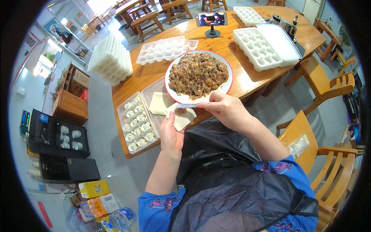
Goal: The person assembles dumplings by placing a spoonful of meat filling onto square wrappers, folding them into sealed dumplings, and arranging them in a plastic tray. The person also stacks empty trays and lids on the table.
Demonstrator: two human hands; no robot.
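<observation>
On my left hand [172,134] lies a square dough wrapper [183,119], its lower edge held by the thumb and fingers. A small lump of meat filling [181,110] sits on it. My right hand [221,108] grips a flat metal spreader [187,105], whose blade lies over the filling. Just beyond is a red-rimmed white plate [177,97] heaped with minced filling [198,74]. A stack of wrappers [160,103] rests left of the plate, on a clear plastic lid or tray. Farther left, folded wontons [141,117] fill rows of a plastic tray [156,139].
Stacked compartment trays [111,62] stand at the wooden table's [150,72] left edge. More trays [166,50] lie behind the plate, and others [256,49] on the right. A phone on a stand [212,24] faces me. Wooden chairs [301,139] are close on my right.
</observation>
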